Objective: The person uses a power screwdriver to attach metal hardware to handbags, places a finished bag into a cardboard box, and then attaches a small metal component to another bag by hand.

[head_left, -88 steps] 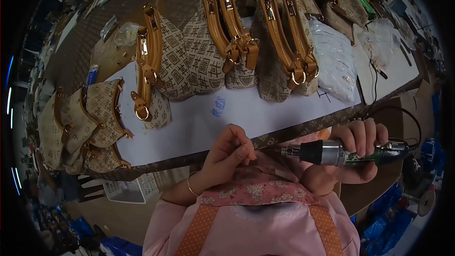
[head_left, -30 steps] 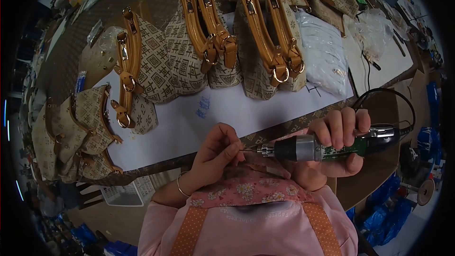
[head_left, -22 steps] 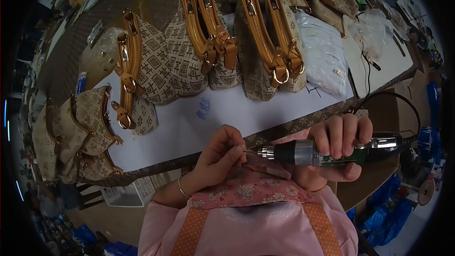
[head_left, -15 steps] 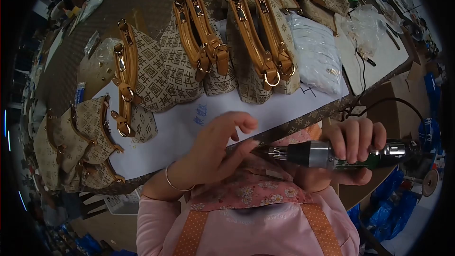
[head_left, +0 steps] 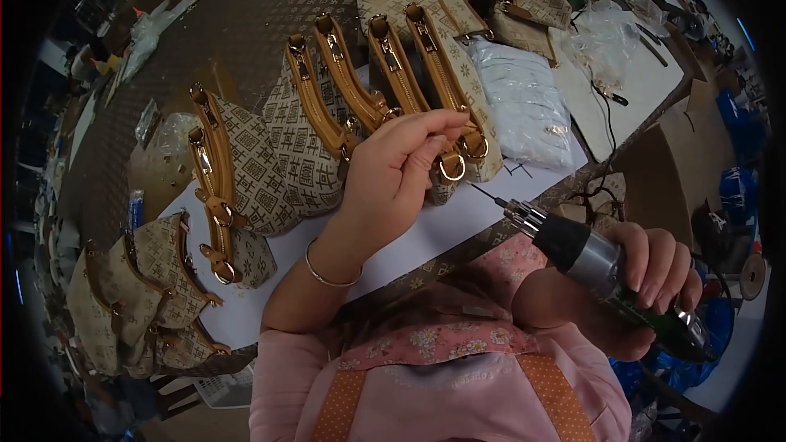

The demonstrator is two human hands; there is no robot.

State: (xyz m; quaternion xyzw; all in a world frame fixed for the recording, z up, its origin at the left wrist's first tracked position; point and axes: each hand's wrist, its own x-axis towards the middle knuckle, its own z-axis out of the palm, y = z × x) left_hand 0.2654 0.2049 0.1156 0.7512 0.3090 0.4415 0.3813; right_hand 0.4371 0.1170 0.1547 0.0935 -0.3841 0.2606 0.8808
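My right hand (head_left: pixel 647 278) is wrapped round a power screwdriver (head_left: pixel 594 262), its thin bit pointing up and left toward the bags. My left hand (head_left: pixel 401 168), with a bangle on the wrist, overlaps the tan tab and metal ring (head_left: pixel 451 167) of a patterned bag (head_left: pixel 486 135). Its thumb and fingers are pressed together; what lies between them is too small to tell. The bit's tip is just right of and below that ring, apart from my left hand. More patterned bags (head_left: pixel 246 147) with tan zipped tops stand to the left.
White paper (head_left: pixel 393 266) lies under the bags. A plastic-wrapped white bundle (head_left: pixel 524 106) is to their right, beside a pale board (head_left: pixel 630 115) with clear plastic and a tool. Folded bag pieces (head_left: pixel 135 286) lie at the left edge. A black cord (head_left: pixel 610 135) runs down the right side.
My left hand has moved up and right, from above the paper to the bag's ring, and its fingers have closed. The screwdriver has tilted upward and shifted right. The view has shifted slightly.
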